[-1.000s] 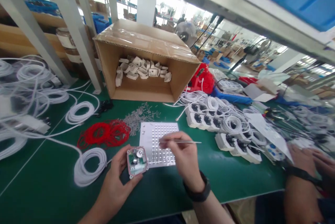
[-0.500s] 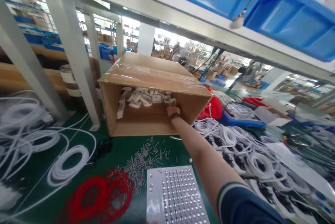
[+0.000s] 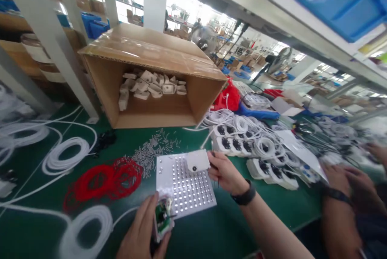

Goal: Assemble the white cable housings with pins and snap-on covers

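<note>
My left hand (image 3: 139,228), at the bottom centre, is closed around a white housing with a green circuit board (image 3: 162,219) exposed in it. My right hand (image 3: 225,170) pinches a white plastic cover (image 3: 196,161) by its right end; the cover has a small dark round spot. That cover hangs over the upper part of a metal plate with rows of shiny holes or studs (image 3: 193,196). The circuit-board housing overlaps the plate's lower left corner. Behind the plate lies a loose pile of small metal screws or pins (image 3: 149,152).
An open cardboard box (image 3: 151,53) holds more white covers (image 3: 145,84). Red wire coils (image 3: 96,184) and white cable coils (image 3: 68,152) lie left. Power strips with cables (image 3: 232,144) fill the right, where another person's hands (image 3: 338,180) work. A shelf (image 3: 229,7) runs overhead.
My right hand has come out of the cardboard box, bringing a white cover over the plate. My left hand has come into view holding the circuit-board housing. The camera view has shifted.
</note>
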`<state>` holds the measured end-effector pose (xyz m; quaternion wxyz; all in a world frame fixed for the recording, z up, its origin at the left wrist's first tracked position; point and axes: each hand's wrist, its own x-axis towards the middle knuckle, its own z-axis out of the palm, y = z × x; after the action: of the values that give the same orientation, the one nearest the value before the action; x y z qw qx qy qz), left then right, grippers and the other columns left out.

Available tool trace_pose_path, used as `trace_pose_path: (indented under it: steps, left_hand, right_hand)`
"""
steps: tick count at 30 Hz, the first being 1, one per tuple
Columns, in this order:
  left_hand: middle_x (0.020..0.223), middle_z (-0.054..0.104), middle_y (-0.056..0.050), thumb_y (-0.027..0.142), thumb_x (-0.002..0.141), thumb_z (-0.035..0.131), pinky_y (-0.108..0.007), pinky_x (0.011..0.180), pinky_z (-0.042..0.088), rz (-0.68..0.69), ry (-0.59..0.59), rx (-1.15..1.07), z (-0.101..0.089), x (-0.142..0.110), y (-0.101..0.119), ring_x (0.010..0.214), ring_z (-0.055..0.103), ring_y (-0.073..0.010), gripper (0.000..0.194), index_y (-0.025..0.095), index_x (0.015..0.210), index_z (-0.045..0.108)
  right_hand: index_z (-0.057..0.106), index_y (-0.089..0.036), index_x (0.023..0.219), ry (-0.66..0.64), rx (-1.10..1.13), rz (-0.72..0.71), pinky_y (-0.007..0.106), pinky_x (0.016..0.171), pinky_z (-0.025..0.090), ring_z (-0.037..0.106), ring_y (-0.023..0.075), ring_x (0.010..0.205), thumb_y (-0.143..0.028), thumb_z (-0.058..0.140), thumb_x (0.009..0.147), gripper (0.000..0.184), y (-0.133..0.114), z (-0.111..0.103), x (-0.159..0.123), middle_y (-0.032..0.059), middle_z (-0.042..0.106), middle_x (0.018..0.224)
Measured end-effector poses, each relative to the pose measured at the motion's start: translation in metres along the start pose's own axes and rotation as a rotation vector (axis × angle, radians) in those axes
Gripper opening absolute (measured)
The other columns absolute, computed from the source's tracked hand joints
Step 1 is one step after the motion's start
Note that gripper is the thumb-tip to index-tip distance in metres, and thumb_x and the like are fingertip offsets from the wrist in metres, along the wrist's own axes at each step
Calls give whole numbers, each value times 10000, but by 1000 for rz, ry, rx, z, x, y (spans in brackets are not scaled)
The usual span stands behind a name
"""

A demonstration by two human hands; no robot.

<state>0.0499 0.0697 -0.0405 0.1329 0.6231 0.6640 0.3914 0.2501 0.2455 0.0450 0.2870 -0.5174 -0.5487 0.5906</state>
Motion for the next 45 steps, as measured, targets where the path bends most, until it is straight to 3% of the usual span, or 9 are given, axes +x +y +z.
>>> trace_pose_path:
  steps: [5, 12, 18, 23, 26, 29, 34, 40, 45]
  left_hand:
    - [1174, 555, -136, 391, 753, 591, -438, 923, 479, 56, -74, 9, -11, 13, 7, 1066, 578, -306, 524, 186, 1213, 447]
    - [1139, 574, -96, 389, 640, 710, -460, 933, 450, -60, -91, -78, -20, 12, 13, 1057, 571, -303, 588, 207, 1149, 479]
    - [1198, 557, -88, 267, 637, 731, -458, 952, 439, -290, -194, -307, -26, 7, 17, 1083, 569, -281, 624, 220, 1191, 448]
    - [1259, 503, -92, 197, 634, 748, -419, 1008, 413, -316, -136, -685, -27, 4, 15, 1174, 515, -251, 668, 226, 1205, 404]
    - [1278, 482, -86, 192, 643, 751, -395, 1006, 421, -328, -114, -766, -28, 4, 14, 1192, 498, -240, 660, 235, 1201, 399]
    - [1281, 475, -84, 203, 645, 757, -390, 1008, 420, -319, -105, -771, -28, 3, 12, 1195, 493, -239, 669, 239, 1207, 397]
    - [1222, 514, -99, 301, 622, 777, -434, 978, 437, -241, -76, -476, -34, -1, 19, 1129, 535, -271, 719, 218, 1227, 399]
    - [1137, 543, -105, 300, 729, 688, -423, 918, 462, 106, -68, 135, -52, 1, 53, 1050, 537, -271, 577, 203, 1236, 431]
    - [1087, 532, -132, 263, 726, 692, -410, 851, 488, 191, -141, 315, -52, 7, 60, 987, 534, -283, 549, 164, 1220, 474]
  right_hand:
    - [387, -212, 714, 60, 211, 250, 171, 355, 165, 123, 20, 380, -562, 669, 637, 457, 49, -47, -77, -123, 276, 520]
    - [548, -159, 698, 133, -78, 171, 212, 401, 256, 348, 88, 412, -587, 584, 718, 430, 56, -74, -79, -43, 431, 512]
    - [439, -198, 1316, 351, -982, -25, 319, 644, 416, 596, 249, 784, -554, 503, 808, 623, 49, -42, -104, 130, 535, 1039]
    - [403, -216, 1327, 356, -1283, -12, 298, 554, 409, 590, 209, 669, -477, 437, 860, 537, 66, -11, -112, 115, 492, 1020]
    - [491, -204, 1231, 373, -1073, -76, 292, 569, 411, 552, 185, 667, -419, 454, 838, 449, 62, -10, -109, 103, 507, 994]
    - [494, -216, 1210, 158, -400, -135, 238, 475, 357, 433, 109, 522, -454, 436, 811, 468, 45, -3, -112, 55, 543, 893]
    - [511, -246, 1109, -215, 652, 143, 173, 359, 121, 142, 29, 382, -509, 501, 769, 430, 25, 42, -107, -2, 572, 737]
    - [574, -208, 1026, -345, 776, 263, 143, 327, 99, 124, 9, 362, -482, 583, 779, 369, 39, 77, -79, -54, 519, 625]
    - [538, -239, 1064, -358, 556, 83, 137, 331, 129, 180, 28, 392, -478, 545, 826, 337, 40, 82, -81, -66, 438, 632]
